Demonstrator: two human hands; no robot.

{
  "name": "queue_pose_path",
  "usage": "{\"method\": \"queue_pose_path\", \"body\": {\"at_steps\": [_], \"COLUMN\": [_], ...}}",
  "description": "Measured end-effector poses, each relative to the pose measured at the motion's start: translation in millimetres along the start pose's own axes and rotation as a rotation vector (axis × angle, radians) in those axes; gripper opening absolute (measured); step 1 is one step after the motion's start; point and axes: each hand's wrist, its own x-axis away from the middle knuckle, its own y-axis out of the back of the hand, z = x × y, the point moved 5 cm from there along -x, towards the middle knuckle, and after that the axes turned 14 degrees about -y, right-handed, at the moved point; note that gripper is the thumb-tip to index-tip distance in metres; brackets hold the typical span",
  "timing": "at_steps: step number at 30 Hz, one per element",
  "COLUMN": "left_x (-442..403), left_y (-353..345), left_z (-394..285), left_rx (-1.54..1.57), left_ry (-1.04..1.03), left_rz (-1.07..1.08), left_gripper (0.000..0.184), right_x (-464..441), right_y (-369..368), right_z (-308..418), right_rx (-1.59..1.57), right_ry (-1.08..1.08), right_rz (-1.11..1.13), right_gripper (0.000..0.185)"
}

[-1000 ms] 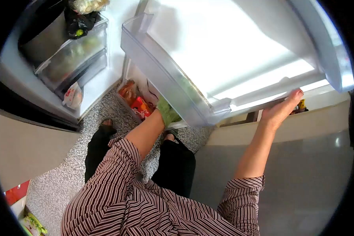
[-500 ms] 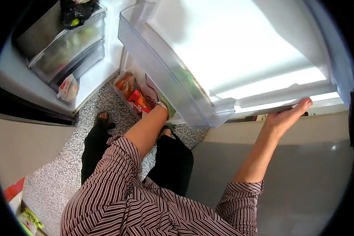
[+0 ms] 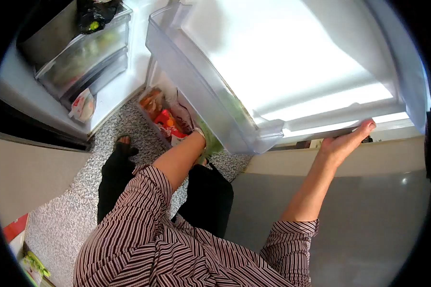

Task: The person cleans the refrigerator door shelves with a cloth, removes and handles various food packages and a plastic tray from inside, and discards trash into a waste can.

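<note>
My right hand [image 3: 347, 140] is at the lower edge of the open fridge door [image 3: 292, 62], thumb on the near side and the other fingers hidden behind the edge. My left arm reaches down to the lowest door shelf [image 3: 153, 119], where my left hand [image 3: 200, 134] is mostly hidden behind the clear door bin [image 3: 206, 91]. Green material [image 3: 212, 143], seemingly a bag, lies at that hand; whether the fingers grip it cannot be made out. Beside it in the low shelf are a red packet [image 3: 166, 119] and orange-brown packets [image 3: 152, 103].
At the left, the fridge holds clear drawers [image 3: 88, 57], a black bag [image 3: 96, 16], a metal pot [image 3: 50, 43] and a white-and-red bag [image 3: 84, 106]. My feet stand on the speckled floor [image 3: 62, 225]. Green produce [image 3: 36, 264] is at the bottom left.
The green material has shifted lower and to the right at my left hand since half a second ago, showing more below the bin. My right hand stays at the door edge while the view has moved slightly.
</note>
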Motion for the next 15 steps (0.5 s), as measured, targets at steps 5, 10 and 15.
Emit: {"method": "queue_pose_path", "body": {"at_steps": [5, 10, 15], "left_x": [-18.4, -6.1, 11.4], "left_y": [25.4, 3.1, -19.4], "left_z": [0.8, -3.7, -4.0], "left_rx": [0.007, 0.014, 0.019], "left_ry": [0.040, 0.016, -0.010], "left_rz": [-0.046, 0.003, 0.056], "left_gripper": [0.026, 0.026, 0.025], "right_x": [-0.7, -0.1, 3.7], "right_y": [0.7, -0.3, -2.6], "right_z": [1.6, 1.7, 2.8], "right_rx": [-0.004, -0.014, -0.008], "right_ry": [0.019, 0.012, -0.004], "right_rz": [-0.010, -0.003, -0.027], "right_gripper": [0.082, 0.078, 0.076]}}
